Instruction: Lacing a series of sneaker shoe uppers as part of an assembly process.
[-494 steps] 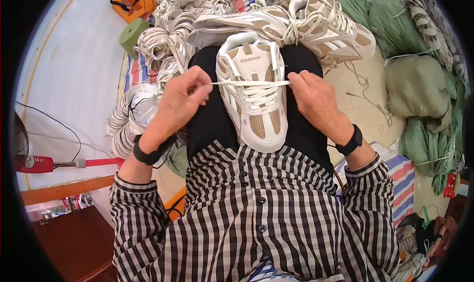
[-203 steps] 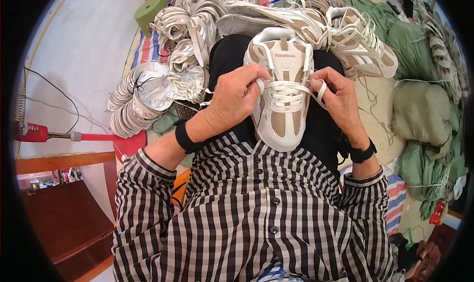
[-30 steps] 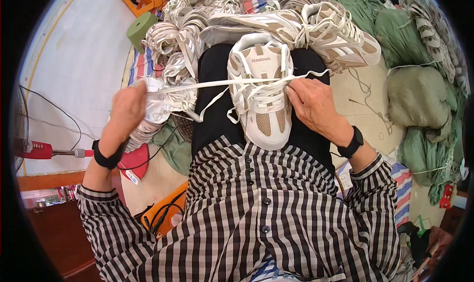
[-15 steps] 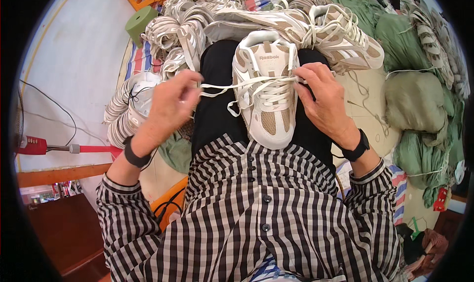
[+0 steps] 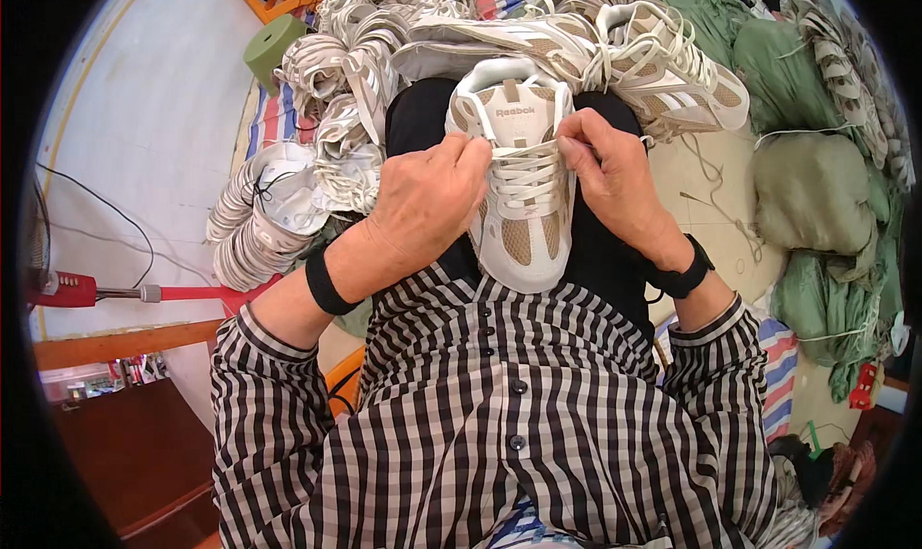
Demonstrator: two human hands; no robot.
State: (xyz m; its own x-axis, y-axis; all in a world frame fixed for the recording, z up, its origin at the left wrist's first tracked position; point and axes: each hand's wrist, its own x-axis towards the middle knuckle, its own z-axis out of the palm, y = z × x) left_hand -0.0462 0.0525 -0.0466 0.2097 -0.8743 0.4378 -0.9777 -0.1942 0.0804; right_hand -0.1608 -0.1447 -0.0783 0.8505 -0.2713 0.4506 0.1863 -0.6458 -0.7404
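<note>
A white and beige sneaker (image 5: 521, 270) rests on my lap, its toe toward me and its tongue standing up at the far end. White shoelace (image 5: 524, 188) crosses the front in several rows. My left hand (image 5: 430, 201) is closed at the left row of upper eyelets, pinching the lace; its back hides the fingertips and part of the shoe's side. At the right upper edge my right hand (image 5: 615, 179) is closed too, thumb and forefinger pinching the lace. One strand runs across the shoe between the hands.
Beyond my knees lie more laced sneakers (image 5: 672, 73) and piles of shoe uppers (image 5: 351, 49). A green cone (image 5: 273, 49) stands at the far left, above bundled uppers (image 5: 252, 227). Green sacks (image 5: 812, 194) line the right. A red-handled tool (image 5: 72, 290) is at the left.
My left hand has moved right, from beside the shoe with lace stretched out, to the shoe's left eyelets. The stretched strands are drawn in. My right hand has shifted slightly left.
</note>
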